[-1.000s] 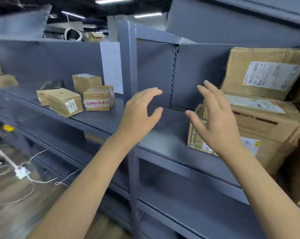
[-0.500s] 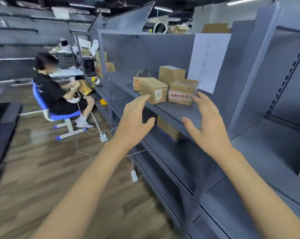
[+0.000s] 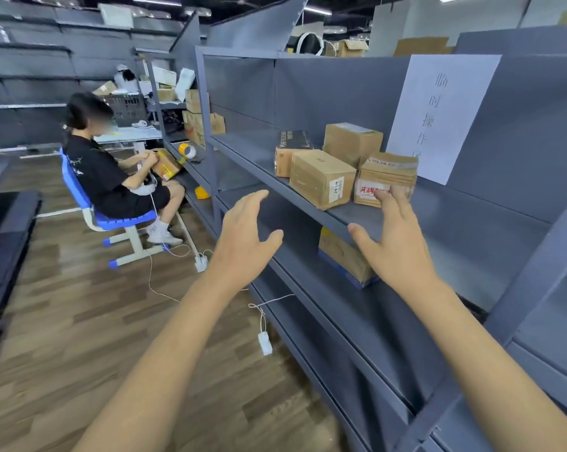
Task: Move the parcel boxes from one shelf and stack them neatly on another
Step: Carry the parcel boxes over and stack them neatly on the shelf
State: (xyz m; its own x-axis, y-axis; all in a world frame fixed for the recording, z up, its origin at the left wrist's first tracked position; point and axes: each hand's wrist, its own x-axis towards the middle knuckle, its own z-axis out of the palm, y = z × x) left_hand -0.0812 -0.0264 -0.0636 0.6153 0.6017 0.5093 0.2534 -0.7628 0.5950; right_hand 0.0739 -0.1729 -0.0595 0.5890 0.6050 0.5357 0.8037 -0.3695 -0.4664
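Observation:
Several parcel boxes stand on the grey shelf [image 3: 438, 216]: a plain brown box [image 3: 321, 177] at the front, a taller brown box [image 3: 352, 143] behind it, a black-topped box [image 3: 290, 151] to the left, and a taped box with red lettering [image 3: 386, 177] on the right. My right hand [image 3: 394, 243] is open, fingers spread, its fingertips at the front face of the red-lettered box. My left hand [image 3: 246, 241] is open and empty, held below and left of the boxes, in front of the shelf edge.
Another box [image 3: 344, 259] lies on the shelf below. A white paper sign [image 3: 442, 115] hangs on the back panel. A person [image 3: 112, 171] sits on a blue chair [image 3: 89, 207] to the left. White cables and adapters [image 3: 264, 342] lie on the wooden floor.
My view has swung left from the large stacked boxes to the small boxes. Both open hands have come closer to them; my right fingertips now reach the red-lettered box.

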